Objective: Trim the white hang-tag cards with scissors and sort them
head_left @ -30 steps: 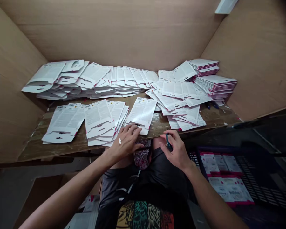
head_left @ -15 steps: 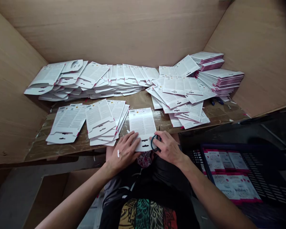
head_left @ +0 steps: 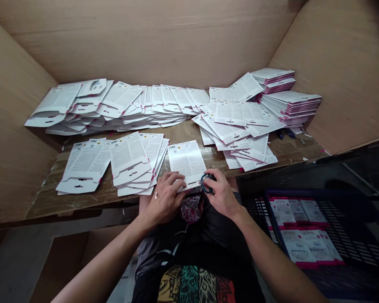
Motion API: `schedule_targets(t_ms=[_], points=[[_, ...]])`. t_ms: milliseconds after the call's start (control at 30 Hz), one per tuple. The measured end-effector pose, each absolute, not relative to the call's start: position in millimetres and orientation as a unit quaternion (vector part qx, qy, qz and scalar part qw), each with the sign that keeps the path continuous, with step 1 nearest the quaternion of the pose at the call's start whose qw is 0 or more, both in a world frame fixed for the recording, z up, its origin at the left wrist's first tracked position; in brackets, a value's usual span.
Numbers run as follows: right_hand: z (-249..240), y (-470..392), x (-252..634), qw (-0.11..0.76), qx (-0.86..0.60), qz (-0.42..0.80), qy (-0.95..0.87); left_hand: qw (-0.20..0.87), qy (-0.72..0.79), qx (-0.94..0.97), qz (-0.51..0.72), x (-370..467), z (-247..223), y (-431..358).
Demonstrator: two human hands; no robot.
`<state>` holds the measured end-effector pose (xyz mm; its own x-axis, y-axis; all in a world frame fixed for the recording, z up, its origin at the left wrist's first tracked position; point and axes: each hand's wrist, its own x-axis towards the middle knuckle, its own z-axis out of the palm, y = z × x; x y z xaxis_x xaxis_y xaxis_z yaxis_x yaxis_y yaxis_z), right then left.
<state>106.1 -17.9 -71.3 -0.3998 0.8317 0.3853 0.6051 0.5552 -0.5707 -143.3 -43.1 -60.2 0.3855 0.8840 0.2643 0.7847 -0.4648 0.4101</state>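
Observation:
A white printed packet [head_left: 187, 159] lies at the table's front edge, its hole-punched flap folded over at the near end. My left hand [head_left: 168, 194] presses on its lower left corner, fingers bent over the edge. At the lower right corner, my right hand [head_left: 220, 191] has its fingers round scissors [head_left: 206, 183] with dark blue handles and also touches the packet. Just left of this packet is a small pile of packets [head_left: 131, 160] with flaps and hanger slots, and another pile [head_left: 84, 166] lies further left.
Many packets [head_left: 164, 101] line the back wall. Loose packets [head_left: 236, 126] and neat stacks [head_left: 292, 103] lie at the right. Wooden panels enclose the table [head_left: 113, 192]. Below right is a dark blue basket [head_left: 350, 235] holding pink-and-white packs; an open cardboard box [head_left: 66, 256] is below left.
The packet's near flap, flat before, is now folded over. My right hand has moved slightly with the scissors, and the view has shifted a little.

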Motion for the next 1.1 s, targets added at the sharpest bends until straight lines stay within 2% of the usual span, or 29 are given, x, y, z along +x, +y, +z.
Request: schedule_targets(t_ms=[167,333,467,600,733,867,967,1100], points=[[-80,-22,132,0.259,-0.372,0.088,-0.887,0.075,0.451,0.867,0.199,-149,-62,-55],[-77,-17,134,0.251,-0.389,0.071,-0.884,0.079,0.451,0.863,0.215,-151,-61,-50],[-68,-12,113,0.256,-0.476,0.067,-0.839,0.085,0.496,0.826,0.254,-146,-62,-38],[-62,-10,95,0.256,-0.575,0.047,-0.776,0.061,0.501,0.835,0.221,-145,-64,-31],[-66,-23,94,0.347,-0.59,0.076,-0.725,0.058,0.454,0.865,0.207,-155,-71,-42],[-67,-55,92,0.475,-0.58,0.217,-0.625,0.044,0.419,0.857,0.296,-152,-85,-75],[-54,-70,89,0.505,-0.534,0.301,-0.607,0.038,0.393,0.851,0.348,-135,-81,-101],[-23,-33,105,0.527,-0.484,0.289,-0.636,0.013,0.387,0.848,0.361,-149,-53,-92]])
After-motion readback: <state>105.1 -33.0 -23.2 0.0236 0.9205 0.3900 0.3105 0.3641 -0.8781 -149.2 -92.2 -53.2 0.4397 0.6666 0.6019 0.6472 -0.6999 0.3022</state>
